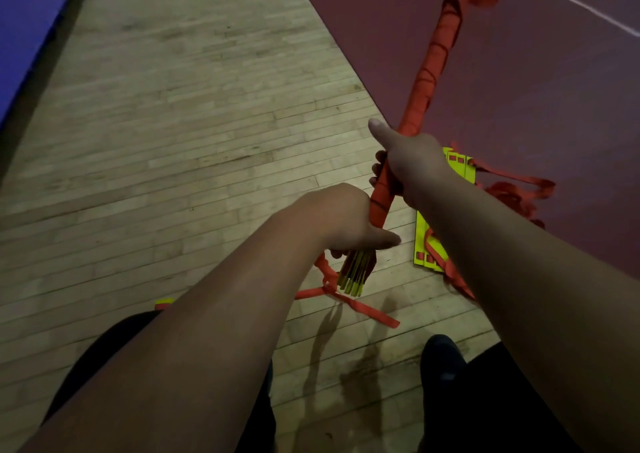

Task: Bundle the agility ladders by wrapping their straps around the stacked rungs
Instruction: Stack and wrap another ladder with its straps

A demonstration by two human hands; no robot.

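Observation:
I hold a long bundle of stacked yellow rungs wrapped in orange strap (429, 71), slanting up and away to the right. My right hand (412, 165) grips its middle, thumb stretched out. My left hand (346, 220) grips the near end, where bare yellow rung tips (353, 276) stick out below the fingers. A loose orange strap tail (346, 300) hangs from that end down to the floor. A second ladder of flat yellow rungs (429, 248) lies on the floor behind my right arm, with its orange straps (512, 189) in a loose tangle.
Wooden plank floor (190, 123) spreads to the left. A dark red floor area (519, 88) with a white line lies to the right, a blue strip (24, 19) at far left. My dark shoe (440, 359) and trouser legs are below. A small yellow-red object (163, 303) peeks by my left knee.

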